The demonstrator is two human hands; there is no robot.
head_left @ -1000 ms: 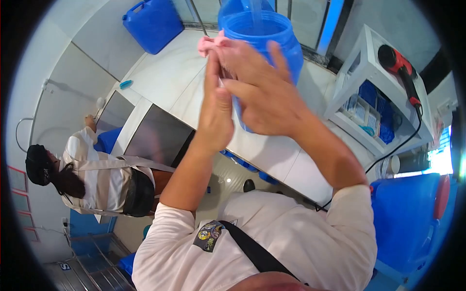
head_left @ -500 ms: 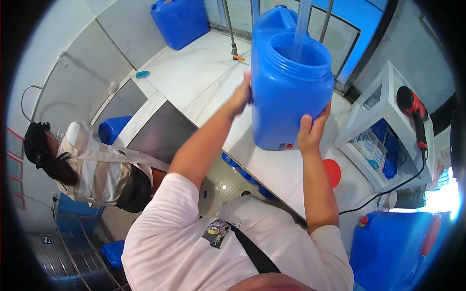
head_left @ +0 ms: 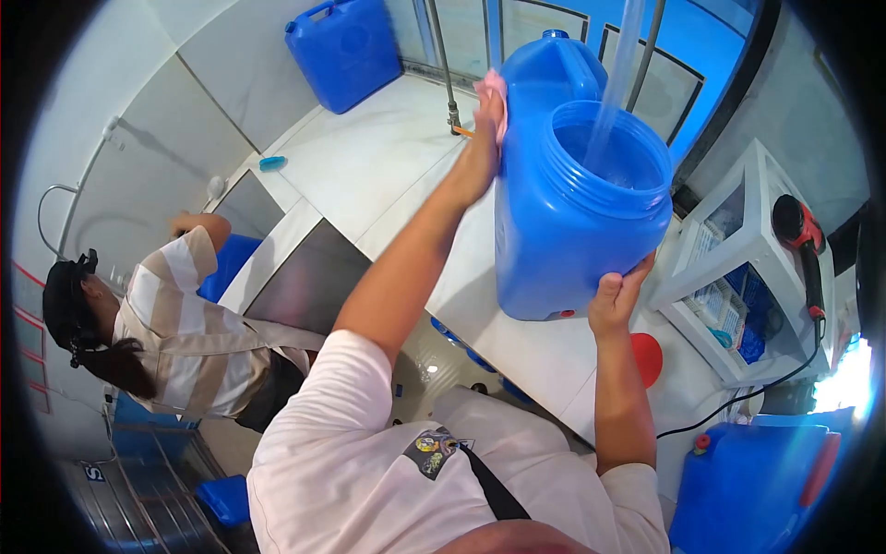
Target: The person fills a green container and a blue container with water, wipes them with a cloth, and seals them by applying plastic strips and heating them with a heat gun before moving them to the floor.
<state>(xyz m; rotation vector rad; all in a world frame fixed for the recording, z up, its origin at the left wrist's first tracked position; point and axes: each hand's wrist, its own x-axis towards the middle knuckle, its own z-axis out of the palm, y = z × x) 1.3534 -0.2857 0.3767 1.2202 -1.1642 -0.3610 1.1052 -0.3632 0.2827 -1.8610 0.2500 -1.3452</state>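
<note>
A big blue plastic water jug stands on the white tiled counter in front of me, its wide threaded mouth uncapped. Down into that mouth runs a clear tube, with water visible inside. Against the jug's left side, my left hand presses a pink cloth, fingers closed over it. My right hand grips the lower right corner of the jug, thumb on the front and fingers partly hidden behind. Beside my right wrist lies a round red lid.
To the right is a white cabinet with a red and black heat gun on top. Another blue jug stands at the back left. A co-worker leans over the sink at left. More blue jugs sit lower right.
My left hand has moved up the jug's side, bringing the pink cloth into sight. The jug appears lower and farther right in view. The co-worker's arm has lifted into sight.
</note>
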